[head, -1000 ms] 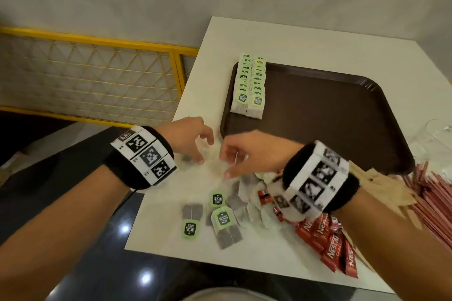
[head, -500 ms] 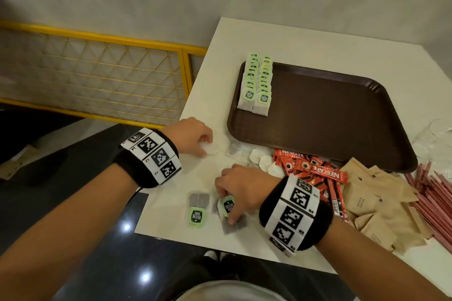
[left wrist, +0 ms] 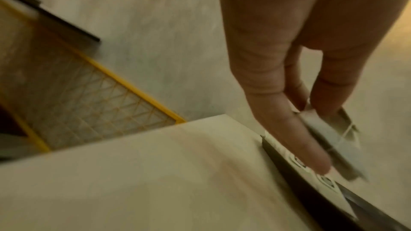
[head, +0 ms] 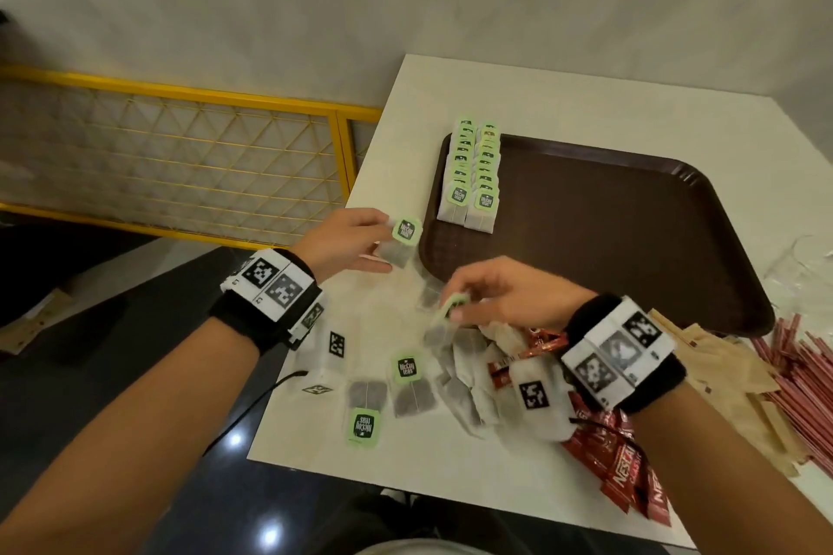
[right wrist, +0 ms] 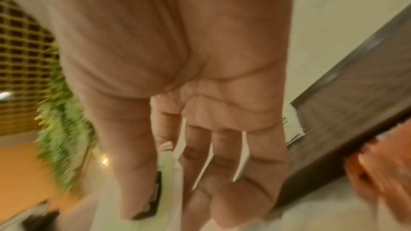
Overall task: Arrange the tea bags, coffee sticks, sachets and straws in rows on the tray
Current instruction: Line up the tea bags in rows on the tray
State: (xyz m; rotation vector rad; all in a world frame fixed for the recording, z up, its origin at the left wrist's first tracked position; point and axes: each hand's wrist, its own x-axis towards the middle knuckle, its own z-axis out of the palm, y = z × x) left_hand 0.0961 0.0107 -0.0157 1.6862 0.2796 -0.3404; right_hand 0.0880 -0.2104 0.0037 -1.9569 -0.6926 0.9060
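Note:
A brown tray [head: 631, 239] lies on the white table [head: 563, 104], with two rows of green-tagged tea bags [head: 473, 176] along its left side. My left hand [head: 356, 239] pinches a tea bag [head: 403, 239] just left of the tray's near corner; the left wrist view shows that tea bag [left wrist: 333, 140] between thumb and fingers. My right hand [head: 496, 297] pinches another tea bag [head: 453, 306] by its green tag above the loose pile of tea bags [head: 455, 379]. In the right wrist view the thumb presses the green tag [right wrist: 164, 178] against the fingers.
Red coffee sticks [head: 617, 464] lie under my right wrist, brown sachets [head: 721, 370] beside them and red straws [head: 802, 374] at the right edge. A clear glass [head: 807, 266] stands right of the tray. A yellow mesh railing [head: 180, 158] runs left of the table.
Both hands have lifted from the pile, each with a tea bag. The left hand has moved up toward the tray's corner; the right hand has risen from the table's near edge.

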